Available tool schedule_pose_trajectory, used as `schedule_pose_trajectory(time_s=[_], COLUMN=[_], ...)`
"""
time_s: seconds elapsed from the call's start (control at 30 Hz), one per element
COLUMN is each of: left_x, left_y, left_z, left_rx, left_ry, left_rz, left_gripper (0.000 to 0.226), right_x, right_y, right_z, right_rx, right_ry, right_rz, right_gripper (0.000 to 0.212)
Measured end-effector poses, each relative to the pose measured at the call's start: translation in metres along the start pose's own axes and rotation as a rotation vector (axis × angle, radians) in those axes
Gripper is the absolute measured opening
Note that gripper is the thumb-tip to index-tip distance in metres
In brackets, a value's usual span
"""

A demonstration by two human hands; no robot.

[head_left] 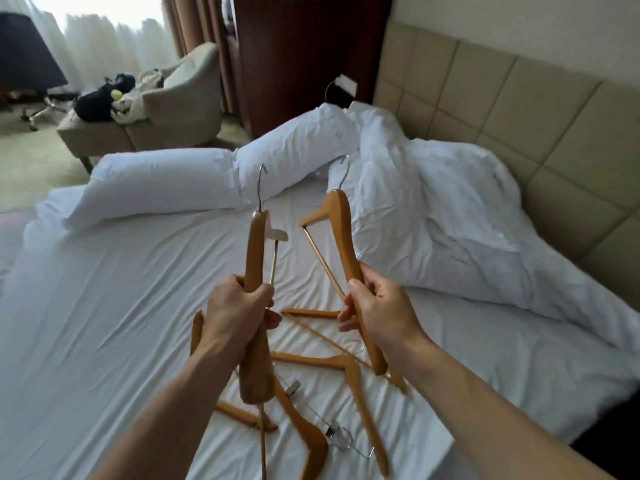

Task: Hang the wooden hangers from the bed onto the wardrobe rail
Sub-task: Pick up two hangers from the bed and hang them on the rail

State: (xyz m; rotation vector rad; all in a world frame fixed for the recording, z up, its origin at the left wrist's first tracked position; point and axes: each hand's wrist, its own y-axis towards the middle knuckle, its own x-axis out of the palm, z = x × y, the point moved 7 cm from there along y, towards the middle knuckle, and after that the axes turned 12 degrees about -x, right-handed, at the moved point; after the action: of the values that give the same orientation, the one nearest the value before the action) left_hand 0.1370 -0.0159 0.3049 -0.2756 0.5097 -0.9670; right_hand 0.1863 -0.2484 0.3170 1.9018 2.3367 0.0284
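Note:
I hold one wooden hanger in each hand above the bed (104, 289). My left hand (239, 306) grips a hanger (254, 251) seen edge-on, its metal hook pointing away from me. My right hand (374, 303) grips one arm of a second hanger (341, 233), whose hook also points toward the pillows. Under my hands several more wooden hangers (332, 368) lie criss-crossed on the white sheet, one with metal clips (330, 432). No wardrobe rail is visible.
Two white pillows (166, 178) and a crumpled duvet (433, 216) lie at the head of the bed. A padded beige headboard (519, 109) runs along the right. A dark wooden cabinet (304, 57) and a grey armchair (180, 102) with bags stand beyond the bed.

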Motion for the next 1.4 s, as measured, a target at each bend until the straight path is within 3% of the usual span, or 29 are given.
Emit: schedule_pose_trajectory(time_s=[0.2, 0.4, 0.5, 0.67, 1.03, 1.2, 1.4], left_x=[0.000, 0.024, 0.046, 0.079, 0.164, 0.179, 0.179], left_y=[-0.072, -0.149, -0.219, -0.295, -0.607, -0.743, -0.867], left_z=[0.081, 0.140, 0.170, 0.184, 0.123, 0.083, 0.039], left_rx=[0.125, 0.249, 0.321, 0.415, 0.606, 0.661, 0.689], left_ry=[0.010, 0.103, 0.120, 0.171, 0.332, 0.402, 0.469], left_rz=[-0.173, -0.311, -0.432, -0.550, -0.989, -1.248, -1.527], left_gripper=[0.013, 0.011, 0.011, 0.010, 0.017, 0.021, 0.023], right_x=[-0.023, -0.067, -0.112, -0.154, -0.275, -0.299, -0.291], right_y=[-0.052, -0.110, -0.159, -0.222, -0.544, -0.679, -0.804], right_z=[-0.088, -0.171, -0.226, -0.258, -0.333, -0.364, -0.405], right_rx=[-0.061, -0.112, -0.195, -0.243, -0.208, -0.187, -0.177], right_ry=[0.058, 0.005, -0.026, -0.094, -0.198, -0.279, -0.338], right_rz=[0.092, 0.177, 0.304, 0.507, 1.034, 1.276, 1.572], right_gripper=[0.039, 0.029, 0.029, 0.028, 0.029, 0.042, 0.030])
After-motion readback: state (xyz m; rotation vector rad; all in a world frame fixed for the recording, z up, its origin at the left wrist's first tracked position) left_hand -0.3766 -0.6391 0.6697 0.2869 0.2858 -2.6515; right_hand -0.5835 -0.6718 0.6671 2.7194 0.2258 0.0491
